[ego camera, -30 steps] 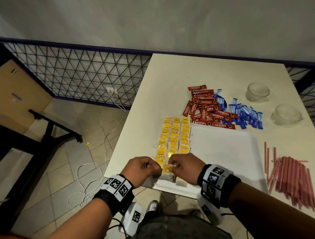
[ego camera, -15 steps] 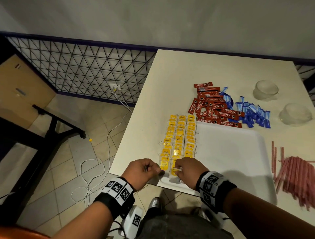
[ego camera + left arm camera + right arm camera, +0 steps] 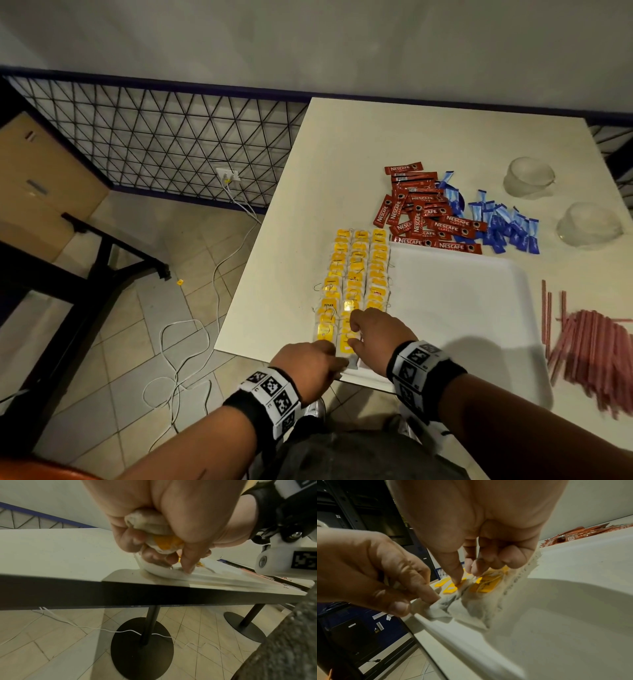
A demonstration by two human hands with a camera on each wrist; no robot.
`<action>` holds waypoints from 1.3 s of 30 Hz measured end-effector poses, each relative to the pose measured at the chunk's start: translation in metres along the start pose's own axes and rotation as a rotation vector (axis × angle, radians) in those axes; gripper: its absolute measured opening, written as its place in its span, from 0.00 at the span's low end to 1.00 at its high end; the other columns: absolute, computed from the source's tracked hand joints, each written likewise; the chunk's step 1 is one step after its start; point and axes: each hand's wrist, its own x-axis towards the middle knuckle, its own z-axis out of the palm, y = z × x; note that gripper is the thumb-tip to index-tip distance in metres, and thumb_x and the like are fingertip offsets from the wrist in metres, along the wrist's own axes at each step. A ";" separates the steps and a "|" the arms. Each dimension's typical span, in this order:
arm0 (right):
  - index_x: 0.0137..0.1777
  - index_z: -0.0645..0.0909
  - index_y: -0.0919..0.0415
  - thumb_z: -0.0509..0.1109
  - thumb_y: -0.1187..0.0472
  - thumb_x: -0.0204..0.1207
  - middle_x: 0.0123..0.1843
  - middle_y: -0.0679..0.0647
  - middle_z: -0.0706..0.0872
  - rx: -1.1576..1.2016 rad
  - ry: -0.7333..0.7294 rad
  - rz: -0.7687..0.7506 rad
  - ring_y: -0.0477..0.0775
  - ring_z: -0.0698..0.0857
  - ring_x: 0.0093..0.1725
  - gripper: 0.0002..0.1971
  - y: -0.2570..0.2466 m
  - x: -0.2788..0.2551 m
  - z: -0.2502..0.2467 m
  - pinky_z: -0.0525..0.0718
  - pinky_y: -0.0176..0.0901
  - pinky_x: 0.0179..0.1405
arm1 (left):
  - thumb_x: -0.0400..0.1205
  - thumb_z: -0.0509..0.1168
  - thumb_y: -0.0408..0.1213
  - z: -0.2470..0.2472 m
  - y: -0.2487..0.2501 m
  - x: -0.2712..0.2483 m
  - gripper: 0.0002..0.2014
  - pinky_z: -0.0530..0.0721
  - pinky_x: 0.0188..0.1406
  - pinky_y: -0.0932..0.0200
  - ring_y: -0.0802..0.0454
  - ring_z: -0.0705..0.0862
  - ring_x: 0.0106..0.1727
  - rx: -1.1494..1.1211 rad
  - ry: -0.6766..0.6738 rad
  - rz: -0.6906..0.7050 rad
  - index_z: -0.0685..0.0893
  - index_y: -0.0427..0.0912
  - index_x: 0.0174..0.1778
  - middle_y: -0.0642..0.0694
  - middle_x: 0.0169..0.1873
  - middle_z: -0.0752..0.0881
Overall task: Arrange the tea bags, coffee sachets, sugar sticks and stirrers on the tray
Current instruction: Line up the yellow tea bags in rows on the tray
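Tea bags with yellow paper tags [image 3: 358, 274] are lined up in three rows down the left side of your flat white plastic tray [image 3: 462, 308], which sits at the near edge of the pale table [image 3: 342, 154]. Your left hand [image 3: 308, 363] is curled at the tray's near left corner with a spare bag bunched in the palm and its fingertips [image 3: 426, 599] pinching the end of the nearest bag. Your right hand [image 3: 376, 332] is right beside it, thumb [image 3: 453, 572] and fingers curled down onto the tags of the closest bags; can't tell if it's actually got one pinched or is just pressing.

Past the tray's far edge there's a heap of red Nescafe coffee sachets [image 3: 424, 216], with blue sugar sticks [image 3: 503, 226] touching it on the right. Pink stirrers [image 3: 589, 346] lie on the table right of the tray, and two clear plastic cups [image 3: 527, 178] stand upside down near the far right corner.
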 end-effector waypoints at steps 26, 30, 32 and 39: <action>0.69 0.79 0.44 0.66 0.61 0.78 0.52 0.43 0.73 0.262 0.081 -0.518 0.42 0.75 0.50 0.20 -0.048 -0.018 -0.052 0.77 0.39 0.54 | 0.71 0.41 0.79 -0.063 -0.016 -0.003 0.44 0.64 0.20 0.66 0.46 0.78 0.25 -2.110 0.090 -0.506 0.79 0.39 0.49 0.39 0.33 0.81; 0.58 0.86 0.49 0.67 0.58 0.80 0.59 0.45 0.75 0.177 0.060 -0.519 0.47 0.80 0.52 0.11 -0.047 -0.018 -0.058 0.79 0.41 0.53 | 0.69 0.43 0.79 -0.068 -0.009 0.001 0.42 0.61 0.20 0.67 0.45 0.78 0.22 -2.050 0.038 -0.495 0.76 0.41 0.45 0.40 0.27 0.77; 0.55 0.86 0.50 0.67 0.57 0.80 0.61 0.43 0.75 0.174 0.068 -0.512 0.46 0.80 0.54 0.08 -0.045 -0.017 -0.061 0.78 0.40 0.54 | 0.69 0.42 0.79 -0.065 -0.011 0.001 0.41 0.61 0.19 0.69 0.45 0.77 0.23 -1.971 0.037 -0.504 0.77 0.42 0.39 0.40 0.29 0.78; 0.52 0.86 0.50 0.69 0.54 0.80 0.44 0.38 0.80 0.257 0.151 -0.406 0.36 0.75 0.35 0.06 -0.039 -0.017 -0.076 0.68 0.30 0.39 | 0.71 0.64 0.71 -0.052 -0.029 -0.008 0.26 0.65 0.17 0.66 0.49 0.76 0.23 -1.444 0.355 -0.383 0.87 0.52 0.48 0.42 0.43 0.87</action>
